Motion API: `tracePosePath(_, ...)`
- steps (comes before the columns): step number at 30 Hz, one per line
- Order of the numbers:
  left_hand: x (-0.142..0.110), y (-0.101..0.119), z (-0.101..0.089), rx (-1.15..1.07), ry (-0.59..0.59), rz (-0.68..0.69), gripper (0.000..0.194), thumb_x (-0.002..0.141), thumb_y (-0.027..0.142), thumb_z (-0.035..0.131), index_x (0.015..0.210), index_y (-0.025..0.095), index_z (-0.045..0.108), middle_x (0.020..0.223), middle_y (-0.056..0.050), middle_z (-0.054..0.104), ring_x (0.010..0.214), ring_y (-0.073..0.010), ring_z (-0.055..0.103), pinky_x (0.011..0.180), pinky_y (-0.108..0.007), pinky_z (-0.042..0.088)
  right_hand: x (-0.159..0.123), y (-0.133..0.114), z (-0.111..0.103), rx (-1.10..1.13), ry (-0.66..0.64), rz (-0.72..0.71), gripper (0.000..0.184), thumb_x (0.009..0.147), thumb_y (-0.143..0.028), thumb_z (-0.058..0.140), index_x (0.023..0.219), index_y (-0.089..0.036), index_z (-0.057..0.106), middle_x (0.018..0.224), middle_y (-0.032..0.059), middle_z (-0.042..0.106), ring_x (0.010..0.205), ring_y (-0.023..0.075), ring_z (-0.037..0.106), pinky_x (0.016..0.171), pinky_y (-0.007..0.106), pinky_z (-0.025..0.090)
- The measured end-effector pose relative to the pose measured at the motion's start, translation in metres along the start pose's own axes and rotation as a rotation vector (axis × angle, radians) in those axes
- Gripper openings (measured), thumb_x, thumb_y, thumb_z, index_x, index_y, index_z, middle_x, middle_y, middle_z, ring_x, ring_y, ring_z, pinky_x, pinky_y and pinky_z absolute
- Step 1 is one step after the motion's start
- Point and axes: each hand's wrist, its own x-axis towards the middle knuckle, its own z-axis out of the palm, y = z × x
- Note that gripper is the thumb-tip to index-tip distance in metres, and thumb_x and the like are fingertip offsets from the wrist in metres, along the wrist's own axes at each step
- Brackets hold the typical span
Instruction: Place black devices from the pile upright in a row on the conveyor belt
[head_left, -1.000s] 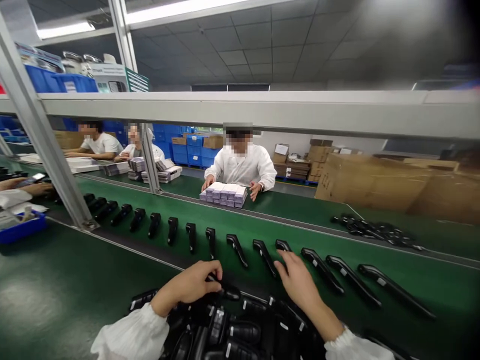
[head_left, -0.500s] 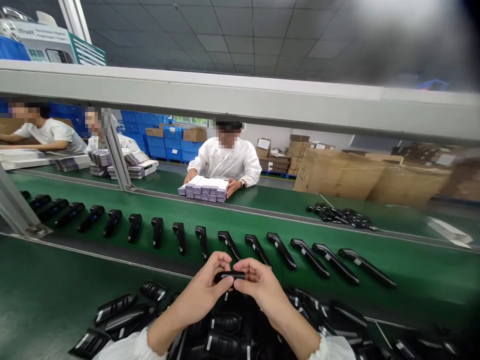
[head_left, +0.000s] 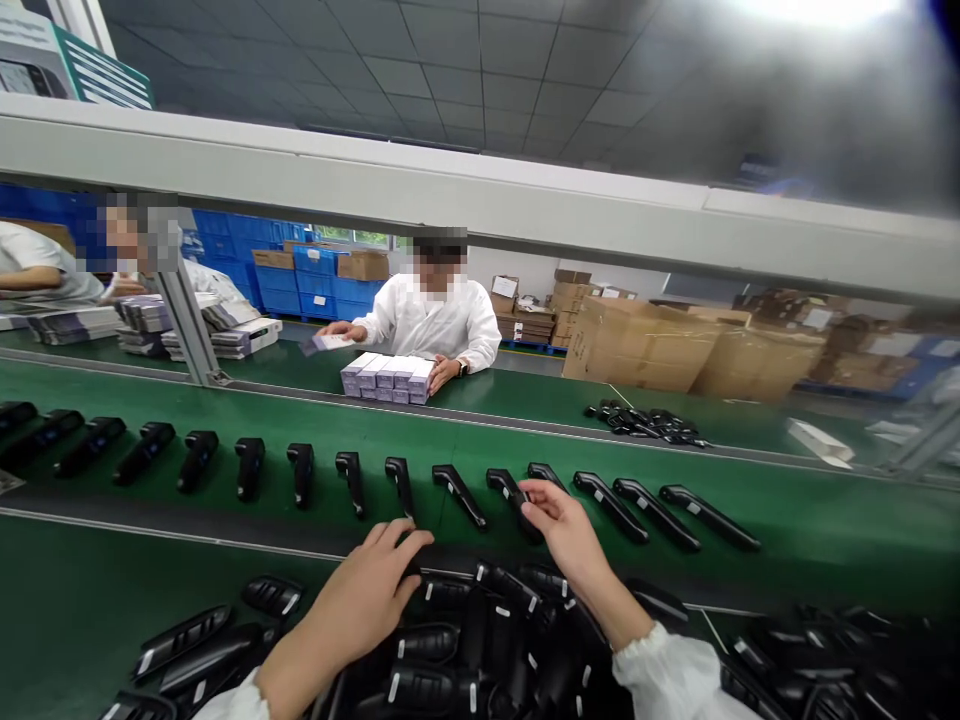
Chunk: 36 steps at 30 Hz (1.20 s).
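I see the green conveyor belt running across the whole view from nine o'clock to three o'clock; beyond it, at two o'clock, cardboard boxes stand stacked; across the line at twelve o'clock a person in a white coat sits with one hand beside a block of small white boxes; a row of black handles lies on the belt, each apart from the next; a heap of black handles fills the near edge at six o'clock.

My left arm comes up from seven o'clock, forearm bare, wrist flat; my left hand lies palm down with the fingers spread and half open, fingertips resting on the far edge of the heap; I cannot tell whether it has hold of any piece.

My right arm rises from five o'clock in a white cuffed sleeve, wrist angled up toward the belt; my right hand reaches past the heap, fingers curled and closed round one black handle; that handle sits on the belt at twelve o'clock from the heap, in line with the row, between its two neighbours and touching neither.
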Motion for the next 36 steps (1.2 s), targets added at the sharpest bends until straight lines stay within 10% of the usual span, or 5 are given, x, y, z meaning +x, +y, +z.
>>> tracePosePath(10, 0.001, -0.013, 0.002, 0.15, -0.11, -0.052, 0.044, 0.084, 0.016, 0.041, 0.125, 0.022, 0.057, 0.124, -0.011, 0.059, 0.119, -0.0329, 0.052, 0.092, -0.045, 0.048, 0.023, 0.042, -0.04, -0.96, -0.083, -0.092, 0.047, 0.088, -0.01, 0.044, 0.134, -0.008, 0.053, 0.129, 0.0169, 0.056, 0.121, 0.0288, 0.052, 0.1, 0.036, 0.043)
tracePosePath(16, 0.006, -0.004, -0.013, -0.344, -0.048, -0.164, 0.056, 0.09, 0.051, 0.047, 0.141, 0.032, 0.039, 0.096, -0.005, 0.062, 0.089, -0.0269, 0.063, 0.075, -0.035, 0.05, 0.031, 0.052, -0.049, -1.154, -0.161, -0.055, 0.038, 0.096, -0.016, 0.036, 0.126, -0.004, 0.056, 0.116, 0.0212, 0.062, 0.11, 0.0301, 0.059, 0.09, 0.036, 0.047)
tracePosePath(21, 0.013, 0.019, -0.005, -1.115, 0.026, -0.276, 0.039, 0.076, 0.053, 0.07, 0.092, 0.019, 0.057, 0.092, -0.004, 0.063, 0.105, -0.0261, 0.064, 0.094, -0.033, 0.049, 0.035, 0.049, -0.052, -1.26, -0.116, -0.075, 0.031, 0.097, -0.024, 0.04, 0.11, -0.008, 0.064, 0.109, 0.0203, 0.064, 0.107, 0.0334, 0.059, 0.088, 0.042, 0.049)
tracePosePath(27, 0.016, 0.049, 0.031, -1.63, 0.128, -0.302, 0.054, 0.074, 0.062, 0.07, 0.094, 0.022, 0.041, 0.096, -0.01, 0.068, 0.096, -0.0263, 0.069, 0.089, -0.039, 0.05, 0.003, 0.016, -0.009, -0.474, -0.203, -0.101, 0.052, 0.09, -0.057, 0.047, 0.13, -0.025, 0.057, 0.135, 0.008, 0.056, 0.123, 0.0276, 0.054, 0.096, 0.036, 0.051)
tracePosePath(36, -0.001, 0.05, 0.024, -0.443, 0.013, -0.009, 0.04, 0.088, 0.035, 0.057, 0.126, 0.028, 0.047, 0.123, -0.012, 0.057, 0.112, -0.032, 0.055, 0.092, -0.05, 0.045, -0.003, 0.01, -0.003, -0.111, -0.229, 0.181, 0.058, 0.073, -0.064, 0.063, 0.118, -0.026, 0.066, 0.122, 0.0084, 0.066, 0.111, 0.031, 0.063, 0.083, 0.03, 0.058)
